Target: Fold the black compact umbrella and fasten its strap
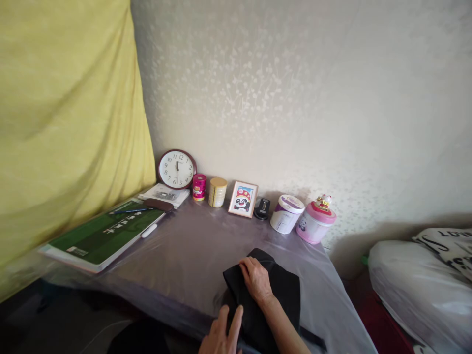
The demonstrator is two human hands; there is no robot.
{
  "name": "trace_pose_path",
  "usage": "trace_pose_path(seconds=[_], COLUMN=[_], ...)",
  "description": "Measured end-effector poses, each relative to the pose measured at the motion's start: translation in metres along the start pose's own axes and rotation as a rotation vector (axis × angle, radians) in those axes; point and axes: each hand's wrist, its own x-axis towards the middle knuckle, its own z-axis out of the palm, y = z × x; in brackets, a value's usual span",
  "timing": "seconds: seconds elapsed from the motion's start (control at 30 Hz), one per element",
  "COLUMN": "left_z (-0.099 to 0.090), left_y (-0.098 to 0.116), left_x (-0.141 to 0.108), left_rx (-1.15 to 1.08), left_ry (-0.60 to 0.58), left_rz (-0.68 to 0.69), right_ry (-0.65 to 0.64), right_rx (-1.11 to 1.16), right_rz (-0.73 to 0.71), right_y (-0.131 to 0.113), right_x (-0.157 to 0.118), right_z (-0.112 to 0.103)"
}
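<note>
A black fabric item (289, 290), with a strap-like strip trailing at its lower right, lies on the table near the front edge. I cannot make out whether it is a bag or a folded garment. My right hand (256, 280) rests across it, fingers bent and gripping the cloth near its upper left corner. Lower down, at the bottom of the view, my left hand (220, 334) is beside the fabric's near left side. Two of its fingers point up and apart, and the rest of that hand is cut off by the frame.
Along the wall stand a clock (177, 169), a pink can (199, 187), a yellow tin (218, 192), a picture frame (243, 199), a small black device (262, 209), a white tub (287, 214) and a pink tub (315, 223). A green book (106, 231) lies left.
</note>
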Motion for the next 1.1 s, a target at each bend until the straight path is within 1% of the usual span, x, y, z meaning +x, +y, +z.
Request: trace_pose_path(seconds=[0.07,0.17,0.23,0.33,0.43,0.5,0.6,0.67,0.77,0.87,0.93,1.03,1.1], left_z=[-0.010,-0.021,-0.021,-0.011,0.004,0.011,0.013,0.011,0.008,0.006,0.003,-0.003,-0.007], left_y=[0.001,0.003,0.004,0.007,0.014,0.020,0.025,0.027,0.027,0.026,0.024,0.021,0.019], left_x=[0.003,0.010,0.014,0.018,0.019,0.018,0.017,0.016,0.016,0.018,0.020,0.022,0.022], left_rx=[0.048,0.041,0.004,-0.020,0.032,0.073,0.104,0.109,0.108,0.079,0.012,-0.106,-0.121], left_ry=[-0.016,-0.090,-0.120,-0.117,-0.064,-0.026,0.004,0.008,-0.013,-0.068,-0.114,-0.173,-0.192], left_rz=[0.078,0.179,0.204,0.176,0.105,0.072,0.054,0.035,0.017,0.023,0.032,0.050,0.056], right_ry=[0.009,0.034,0.055,0.050,-0.066,-0.156,-0.230,-0.242,-0.220,-0.170,-0.123,-0.068,-0.054], right_rx=[0.006,0.026,0.056,0.146,0.225,0.220,0.157,0.108,0.039,0.000,-0.007,-0.005,0.005], right_rz=[0.010,0.029,0.038,0.011,-0.123,-0.209,-0.239,-0.225,-0.175,-0.102,-0.035,0.066,0.086], right_y=[0.000,0.000,-0.001,-0.005,-0.013,-0.015,-0.010,0.000,0.020,0.040,0.050,0.059,0.060], right_x=[0.000,0.000,0.000,-0.006,-0.018,-0.026,-0.027,-0.019,-0.001,0.014,0.018,0.022,0.025], right_z=[0.001,0.002,-0.001,-0.012,-0.027,-0.032,-0.033,-0.030,-0.024,-0.020,-0.018,-0.014,-0.011])
